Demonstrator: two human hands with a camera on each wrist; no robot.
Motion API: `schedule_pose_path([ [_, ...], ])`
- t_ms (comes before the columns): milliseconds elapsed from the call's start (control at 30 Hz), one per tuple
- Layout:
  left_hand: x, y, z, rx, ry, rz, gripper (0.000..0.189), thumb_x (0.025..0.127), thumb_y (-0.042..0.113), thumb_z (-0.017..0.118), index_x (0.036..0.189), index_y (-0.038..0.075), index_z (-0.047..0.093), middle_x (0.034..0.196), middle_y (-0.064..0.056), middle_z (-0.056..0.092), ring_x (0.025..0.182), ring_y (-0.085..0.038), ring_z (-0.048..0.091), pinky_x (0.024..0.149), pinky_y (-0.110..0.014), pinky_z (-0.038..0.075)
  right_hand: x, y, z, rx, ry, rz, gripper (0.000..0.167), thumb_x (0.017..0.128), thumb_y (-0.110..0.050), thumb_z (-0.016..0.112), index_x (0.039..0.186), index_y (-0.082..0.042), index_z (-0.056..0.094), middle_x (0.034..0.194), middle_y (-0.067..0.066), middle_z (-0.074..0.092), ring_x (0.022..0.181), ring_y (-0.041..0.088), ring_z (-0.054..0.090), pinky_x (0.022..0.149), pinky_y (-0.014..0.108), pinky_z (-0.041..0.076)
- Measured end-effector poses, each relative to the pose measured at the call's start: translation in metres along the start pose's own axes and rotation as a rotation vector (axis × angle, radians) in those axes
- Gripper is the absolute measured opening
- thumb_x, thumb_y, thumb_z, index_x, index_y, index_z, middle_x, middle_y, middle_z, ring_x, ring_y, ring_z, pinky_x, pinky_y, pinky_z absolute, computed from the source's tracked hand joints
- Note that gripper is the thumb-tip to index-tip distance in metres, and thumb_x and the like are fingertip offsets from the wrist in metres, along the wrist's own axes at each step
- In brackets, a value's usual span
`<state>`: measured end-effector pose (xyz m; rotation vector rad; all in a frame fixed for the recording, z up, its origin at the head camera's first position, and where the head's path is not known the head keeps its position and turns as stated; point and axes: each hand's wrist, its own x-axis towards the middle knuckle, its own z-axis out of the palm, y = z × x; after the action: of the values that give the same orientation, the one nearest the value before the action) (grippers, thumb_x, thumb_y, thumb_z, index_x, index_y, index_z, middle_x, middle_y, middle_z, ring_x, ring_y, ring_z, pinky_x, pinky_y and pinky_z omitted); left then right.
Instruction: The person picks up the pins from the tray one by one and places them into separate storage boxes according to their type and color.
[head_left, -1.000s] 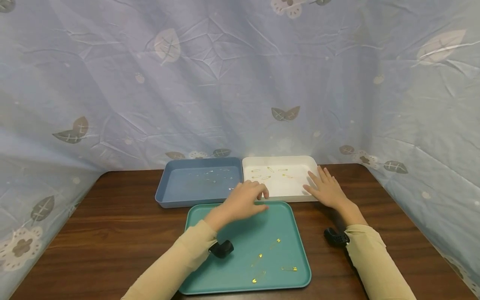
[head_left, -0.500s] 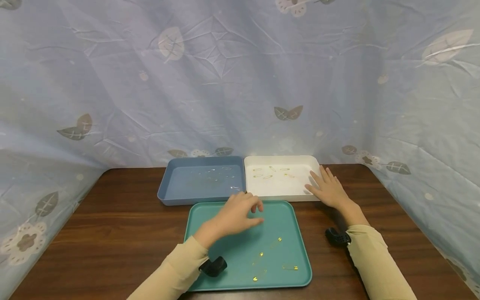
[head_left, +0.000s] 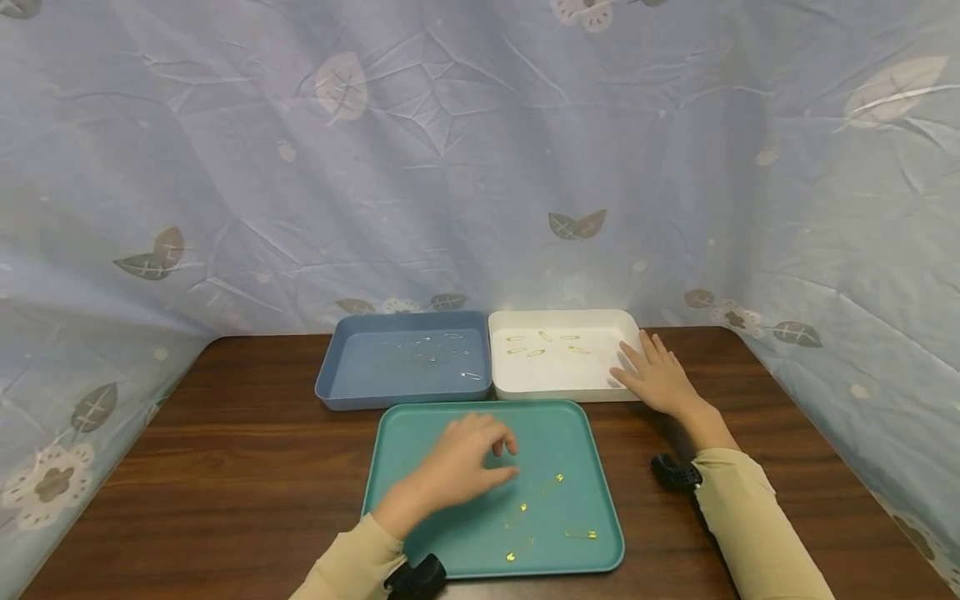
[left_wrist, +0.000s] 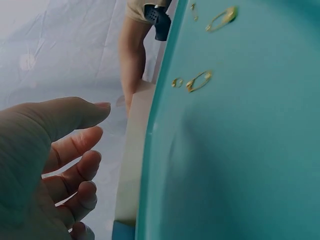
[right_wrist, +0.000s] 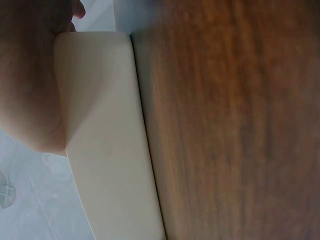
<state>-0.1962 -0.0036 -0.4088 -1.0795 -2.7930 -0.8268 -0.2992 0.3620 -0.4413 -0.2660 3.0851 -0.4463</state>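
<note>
Over the green tray [head_left: 405, 417] hovers my left hand [head_left: 461, 462], its fingers loosely bent with a gap to the thumb and nothing between them. Several gold safety pins [head_left: 581, 534] lie on the tray's right half, and the left wrist view shows some of these pins [left_wrist: 200, 81] beyond the thumb. My right hand [head_left: 656, 379] rests with spread, fairly straight fingers on the right edge of the white tray [head_left: 555, 383]. Inside that tray lie several gold safety pins [head_left: 536, 353]. Silver safety pins [head_left: 470, 376] are scattered in the blue tray [head_left: 367, 383].
The blue and white trays stand side by side behind the green one on a dark wooden table [head_left: 225, 467]. A patterned cloth [head_left: 450, 167] hangs behind and at both sides. Each wrist wears a black strap [head_left: 675, 475].
My left hand has drawn back from the near edge of the blue and white trays to above the green tray. A silver safety pin in the blue tray's near right corner is now uncovered. My right hand stays put.
</note>
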Motion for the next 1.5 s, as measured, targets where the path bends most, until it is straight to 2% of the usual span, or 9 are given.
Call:
schedule_pose_path([
  [267, -0.011, 0.004, 0.008, 0.018, -0.048, -0.01, 0.02, 0.082, 0.033, 0.077, 0.094, 0.022, 0.067, 0.082, 0.008, 0.054, 0.078, -0.005, 0.04, 0.073, -0.023, 0.029, -0.002, -0.003, -0.002, 0.011, -0.001, 0.001, 0.073, 0.1, -0.053, 0.041, 0.153, -0.004, 0.028, 0.159, 0.032, 0.004, 0.146, 0.053, 0.002, 0.112, 0.072, 0.007],
  [567, -0.017, 0.006, 0.012, 0.053, -0.202, -0.014, 0.022, 0.079, 0.043, 0.077, 0.09, 0.026, 0.066, 0.08, 0.013, 0.049, 0.078, -0.003, 0.038, 0.074, -0.022, 0.028, -0.002, -0.002, -0.001, 0.019, -0.004, -0.004, 0.074, 0.1, -0.054, 0.039, 0.153, -0.004, 0.027, 0.159, 0.032, 0.003, 0.146, 0.052, 0.0, 0.112, 0.072, 0.006],
  [733, -0.019, 0.007, 0.013, 0.042, -0.263, -0.025, 0.021, 0.078, 0.042, 0.079, 0.087, 0.029, 0.065, 0.079, 0.014, 0.046, 0.078, -0.003, 0.037, 0.074, -0.022, 0.027, -0.001, -0.001, -0.002, 0.018, -0.018, -0.002, 0.074, 0.1, -0.055, 0.037, 0.154, -0.005, 0.025, 0.16, 0.03, 0.0, 0.147, 0.051, -0.002, 0.113, 0.071, 0.004],
  [1167, -0.022, 0.009, 0.014, 0.04, -0.282, -0.021, 0.015, 0.081, 0.034, 0.077, 0.078, 0.028, 0.064, 0.077, 0.015, 0.046, 0.076, -0.001, 0.036, 0.071, -0.019, 0.027, 0.0, -0.001, -0.002, 0.014, -0.021, 0.0, 0.074, 0.1, -0.054, 0.038, 0.154, -0.005, 0.026, 0.16, 0.031, 0.0, 0.146, 0.052, -0.001, 0.112, 0.072, 0.005],
  [1500, -0.023, 0.01, 0.012, 0.031, -0.291, -0.019, 0.018, 0.083, 0.033, 0.076, 0.074, 0.028, 0.062, 0.075, 0.015, 0.045, 0.074, -0.002, 0.036, 0.069, -0.02, 0.027, -0.001, -0.001, -0.001, 0.014, -0.014, 0.0, 0.074, 0.1, -0.055, 0.037, 0.153, -0.005, 0.026, 0.16, 0.031, 0.001, 0.146, 0.052, 0.0, 0.112, 0.072, 0.006],
])
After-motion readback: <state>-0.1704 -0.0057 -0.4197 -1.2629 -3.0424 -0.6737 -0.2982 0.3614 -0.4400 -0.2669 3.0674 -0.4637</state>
